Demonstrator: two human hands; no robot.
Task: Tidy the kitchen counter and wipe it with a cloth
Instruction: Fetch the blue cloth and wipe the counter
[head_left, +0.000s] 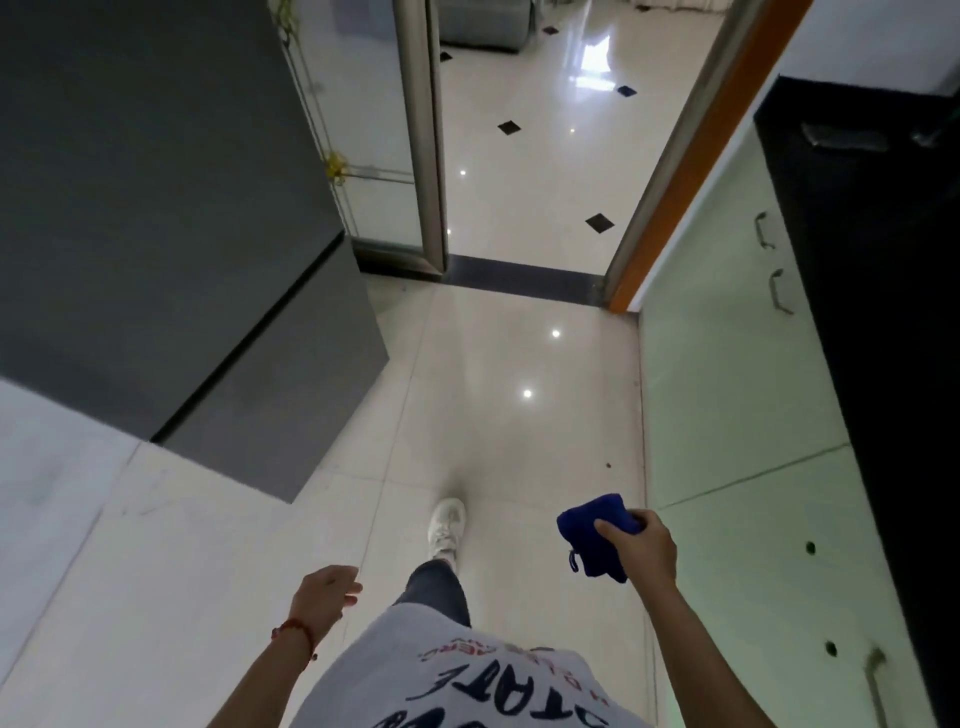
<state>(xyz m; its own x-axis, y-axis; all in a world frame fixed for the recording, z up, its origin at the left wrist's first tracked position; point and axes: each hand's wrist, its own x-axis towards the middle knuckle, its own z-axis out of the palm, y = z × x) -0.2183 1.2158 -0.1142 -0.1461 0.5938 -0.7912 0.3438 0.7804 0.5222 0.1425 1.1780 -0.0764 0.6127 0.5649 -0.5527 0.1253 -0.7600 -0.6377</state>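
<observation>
A folded dark blue cloth (597, 530) is held in the right hand (641, 545) at the lower right of the frame, above the pale tiled floor (493, 405) and just left of the pale green cabinet fronts (727, 389). The cloth is pinched between the thumb, which lies across its near face, and the fingers curled behind it. Its long axis is seen running from the upper left down to the lower right, with the upper end pointing toward the doorway and the lower end hanging below the hand; a small loop is seen dangling at its lower left edge. The left hand (327, 590) is seen at the lower centre-left, holding nothing, its fingers loosely relaxed and slightly curled, with a red thread bracelet (296, 631) worn on the wrist. Between the two hands a leg in dark trousers and a white shoe (445, 525) are seen stepped forward on the floor, and a white printed shirt (457, 680) fills the bottom edge. A black countertop (872, 312) is seen along the right edge above the cabinets, well apart from the cloth. A large dark grey appliance (156, 208) occupies the upper left, and an open doorway (524, 156) is seen at the top centre.
</observation>
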